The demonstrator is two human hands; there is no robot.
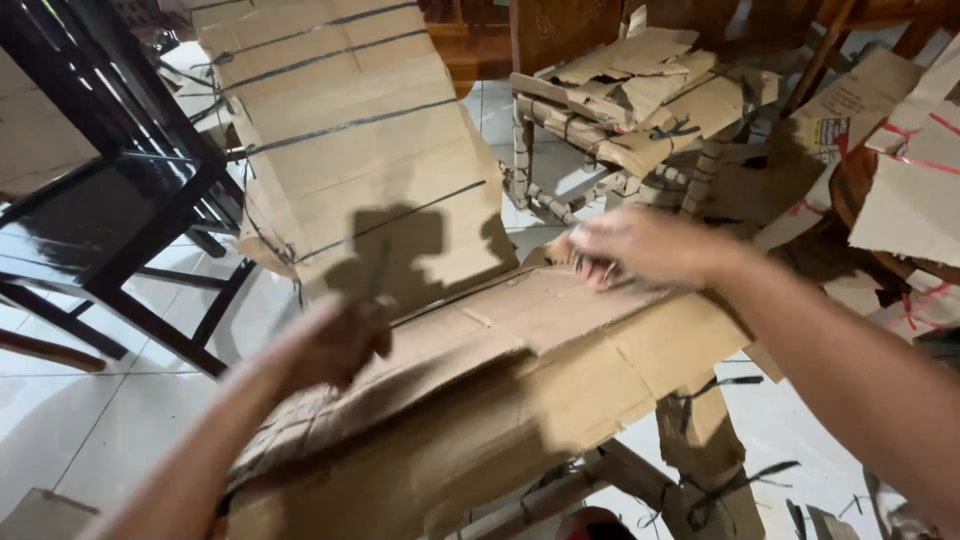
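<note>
The left hand point(335, 340) is closed around a thin dark tool point(381, 268), blurred so its kind cannot be told, held just above the cardboard wrapping point(520, 370) of a chair-shaped piece of furniture, while the right hand point(640, 245) pinches a loose cardboard flap point(560, 310) lying just under its fingers. By my judgement the unwrapping is partly done: the seat cardboard under both hands is torn and lifted, but the tall back panel point(350, 130) beyond the left grip is still bound with dark straps. The cardboard looks brown, creased and ragged-edged.
</note>
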